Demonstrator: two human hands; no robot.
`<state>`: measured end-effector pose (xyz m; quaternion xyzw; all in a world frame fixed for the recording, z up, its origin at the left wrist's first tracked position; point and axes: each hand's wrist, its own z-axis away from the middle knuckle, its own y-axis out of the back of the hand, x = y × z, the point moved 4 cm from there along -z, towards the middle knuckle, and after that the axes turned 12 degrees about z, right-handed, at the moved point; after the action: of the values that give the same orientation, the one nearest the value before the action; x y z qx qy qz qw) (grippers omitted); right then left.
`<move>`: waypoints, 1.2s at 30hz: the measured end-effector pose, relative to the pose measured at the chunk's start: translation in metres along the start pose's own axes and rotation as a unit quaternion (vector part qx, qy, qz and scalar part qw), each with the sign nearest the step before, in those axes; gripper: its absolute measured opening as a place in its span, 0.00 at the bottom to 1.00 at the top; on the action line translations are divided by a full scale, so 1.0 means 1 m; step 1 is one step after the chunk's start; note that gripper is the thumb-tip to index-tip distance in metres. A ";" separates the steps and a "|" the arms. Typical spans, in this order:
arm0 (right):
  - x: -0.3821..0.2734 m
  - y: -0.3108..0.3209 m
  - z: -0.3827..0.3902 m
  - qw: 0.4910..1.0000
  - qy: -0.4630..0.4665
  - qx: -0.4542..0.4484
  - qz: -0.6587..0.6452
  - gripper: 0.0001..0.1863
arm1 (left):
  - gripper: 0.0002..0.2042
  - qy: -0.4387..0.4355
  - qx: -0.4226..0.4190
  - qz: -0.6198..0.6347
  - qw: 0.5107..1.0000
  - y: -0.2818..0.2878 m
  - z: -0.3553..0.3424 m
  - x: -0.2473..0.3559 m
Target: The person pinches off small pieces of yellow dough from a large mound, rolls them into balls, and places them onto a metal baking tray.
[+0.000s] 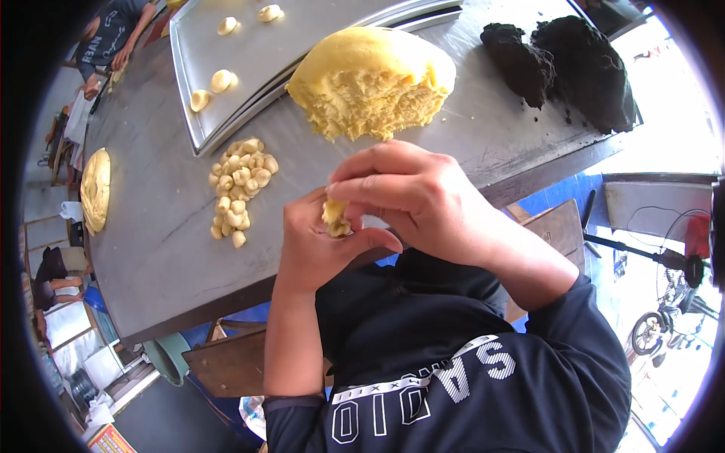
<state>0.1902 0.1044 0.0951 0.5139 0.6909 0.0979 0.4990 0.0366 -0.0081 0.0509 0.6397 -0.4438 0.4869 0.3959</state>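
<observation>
My left hand (310,249) is cupped, thumb out to the right, around a small lumpy piece of pale yellow dough (336,219). Fingers of my right hand (411,196) are bent over that piece from above, pinching at it; part of it is hidden by them. Just beyond my hands lies a large yellow dough mound (370,68) with a torn, rough front. A pile of small cream dough balls (242,175) rests on the metal table (158,264) to the left of my hands.
Stacked metal trays (249,53) at the back hold spaced round dough pieces (221,81). A flattened dough round (96,189) is at the left edge, dark black lumps (581,75) at the right. Co-workers (113,34) appear at upper left and far left. A motorbike (653,328) stands at right.
</observation>
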 end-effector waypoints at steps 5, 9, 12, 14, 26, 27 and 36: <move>0.010 0.023 -0.008 0.964 0.049 0.137 0.222 0.20 | 0.19 -0.038 -0.018 0.031 0.999 0.010 0.013 -0.019; 0.018 0.012 -0.021 0.915 0.077 0.177 0.353 0.24 | 0.21 -0.015 0.004 0.169 0.986 0.023 0.031 -0.028; 0.038 -0.023 -0.010 0.915 0.043 0.101 0.388 0.21 | 0.07 0.105 0.037 0.059 0.992 0.019 0.034 -0.013; 0.046 -0.036 0.000 0.918 0.038 0.022 0.393 0.18 | 0.05 0.020 0.010 -0.129 0.991 0.026 0.033 -0.006; 0.039 -0.007 0.006 0.949 -0.006 0.022 0.314 0.19 | 0.31 -0.074 0.027 -0.214 0.974 0.043 0.039 -0.020; 0.049 -0.011 0.007 0.948 -0.035 -0.001 0.317 0.20 | 0.32 -0.063 0.006 -0.226 0.972 0.041 0.037 -0.017; 0.048 -0.026 -0.003 0.959 0.022 -0.106 0.262 0.08 | 0.33 0.081 -0.004 0.010 0.997 0.071 0.052 -0.047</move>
<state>0.1734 0.1320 0.0515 0.6192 0.5282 0.3090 0.4921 -0.0234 -0.0689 -0.0004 0.5919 -0.4184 0.5394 0.4286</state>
